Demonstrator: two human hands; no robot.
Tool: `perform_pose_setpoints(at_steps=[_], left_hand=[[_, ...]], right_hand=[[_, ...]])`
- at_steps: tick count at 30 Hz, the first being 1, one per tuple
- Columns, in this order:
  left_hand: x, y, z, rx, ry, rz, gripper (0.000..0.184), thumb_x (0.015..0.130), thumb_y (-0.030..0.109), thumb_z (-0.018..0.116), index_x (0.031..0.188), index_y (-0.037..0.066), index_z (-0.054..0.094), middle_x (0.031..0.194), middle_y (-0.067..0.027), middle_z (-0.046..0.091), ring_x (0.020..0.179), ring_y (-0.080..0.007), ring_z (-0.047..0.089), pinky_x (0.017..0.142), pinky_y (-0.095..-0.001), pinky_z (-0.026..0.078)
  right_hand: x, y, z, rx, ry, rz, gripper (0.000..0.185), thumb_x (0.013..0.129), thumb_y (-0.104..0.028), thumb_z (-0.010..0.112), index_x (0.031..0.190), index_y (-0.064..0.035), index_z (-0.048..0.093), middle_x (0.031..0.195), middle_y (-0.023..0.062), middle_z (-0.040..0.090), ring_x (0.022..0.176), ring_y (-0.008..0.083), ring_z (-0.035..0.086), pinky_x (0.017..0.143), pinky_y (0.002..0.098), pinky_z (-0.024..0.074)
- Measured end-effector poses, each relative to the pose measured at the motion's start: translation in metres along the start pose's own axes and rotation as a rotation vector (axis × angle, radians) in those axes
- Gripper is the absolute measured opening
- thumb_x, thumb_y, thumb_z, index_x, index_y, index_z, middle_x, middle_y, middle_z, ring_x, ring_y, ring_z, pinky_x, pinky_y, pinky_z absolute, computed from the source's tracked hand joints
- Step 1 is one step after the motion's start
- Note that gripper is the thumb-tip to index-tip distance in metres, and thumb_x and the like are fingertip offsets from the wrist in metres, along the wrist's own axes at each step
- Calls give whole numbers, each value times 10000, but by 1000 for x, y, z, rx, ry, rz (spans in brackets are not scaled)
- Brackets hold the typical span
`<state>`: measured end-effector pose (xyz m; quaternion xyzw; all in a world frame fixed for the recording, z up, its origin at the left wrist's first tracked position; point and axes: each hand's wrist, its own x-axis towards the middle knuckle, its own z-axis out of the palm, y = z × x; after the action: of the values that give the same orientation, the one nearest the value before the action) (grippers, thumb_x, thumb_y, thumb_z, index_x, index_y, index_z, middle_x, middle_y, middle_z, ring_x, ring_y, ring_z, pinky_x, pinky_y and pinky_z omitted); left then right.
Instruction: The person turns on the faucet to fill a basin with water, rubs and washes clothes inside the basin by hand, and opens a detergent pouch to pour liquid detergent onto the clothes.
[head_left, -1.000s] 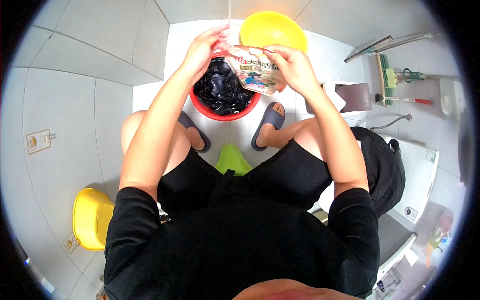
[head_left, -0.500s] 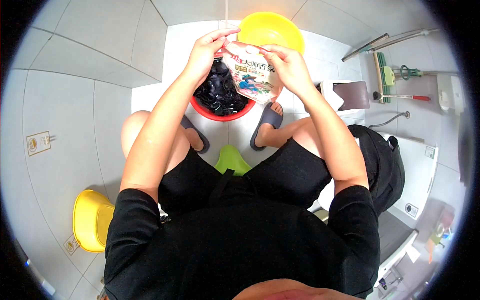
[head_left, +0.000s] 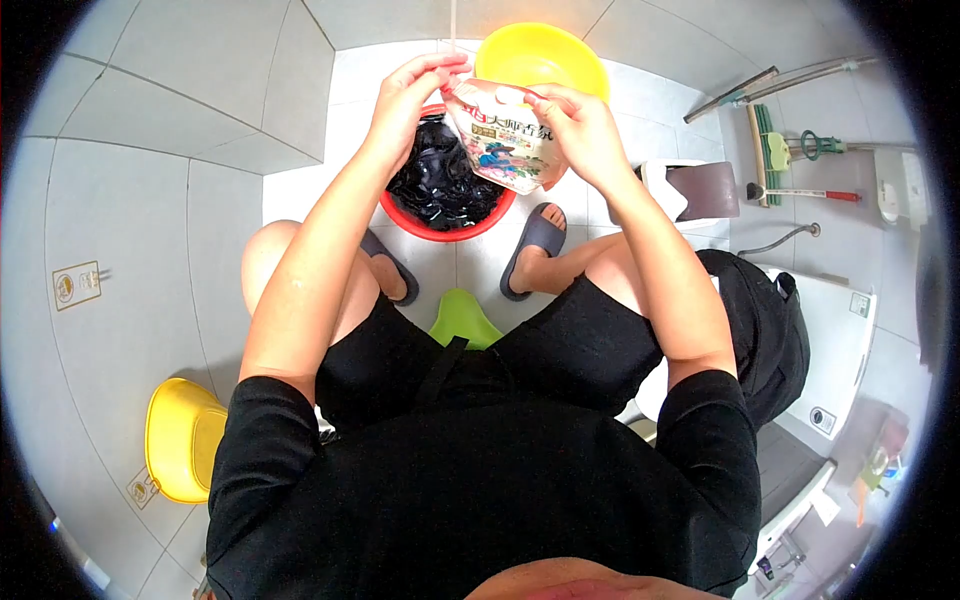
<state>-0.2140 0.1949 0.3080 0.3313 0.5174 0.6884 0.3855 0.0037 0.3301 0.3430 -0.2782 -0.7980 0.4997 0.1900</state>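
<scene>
A white and pink printed detergent pouch is held up in front of me, over the right edge of a red basin. My left hand pinches the pouch's top left corner between closed fingers. At the top right corner, my right hand grips the pouch with thumb and fingers. Dark wet clothes fill the basin below, and the pouch covers part of them. Whether the pouch's top edge is torn open I cannot tell.
Behind the pouch sits a yellow basin. A small bin stands to the right, near brooms and mops on the wall. A black bag is at my right side. Below my knees is a green stool.
The pouch's lower end has risen a little and its face tilts more. My left hand has shifted slightly left, its fingers still at the corner. The basins have not moved.
</scene>
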Motion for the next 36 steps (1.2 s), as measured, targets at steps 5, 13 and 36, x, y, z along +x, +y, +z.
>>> perform_pose_setpoints(at_steps=[5,13,36], left_hand=[[-1,-3,8,32,59,-18,349,1034,212,659,1310,0,638,1287,-127,695,1169,-177,650,1062,-336,497],[-3,4,5,-153,208,-34,418,1012,160,682,1395,22,588,1285,-142,691,1207,-173,634,1066,-322,492],[-7,5,10,19,164,-19,505,1028,205,638,1465,-2,489,1279,-157,687,1195,-222,668,1055,-360,519]], right_hand=[[1,4,0,14,38,-56,271,1022,-184,638,1171,19,737,960,109,782,884,148,709,814,294,549],[-2,-6,-6,49,69,-20,248,1020,-151,639,1172,16,741,1007,111,783,915,126,698,837,282,545],[0,-8,-10,75,79,-51,222,1020,-140,647,1151,15,738,920,50,737,845,102,635,793,259,523]])
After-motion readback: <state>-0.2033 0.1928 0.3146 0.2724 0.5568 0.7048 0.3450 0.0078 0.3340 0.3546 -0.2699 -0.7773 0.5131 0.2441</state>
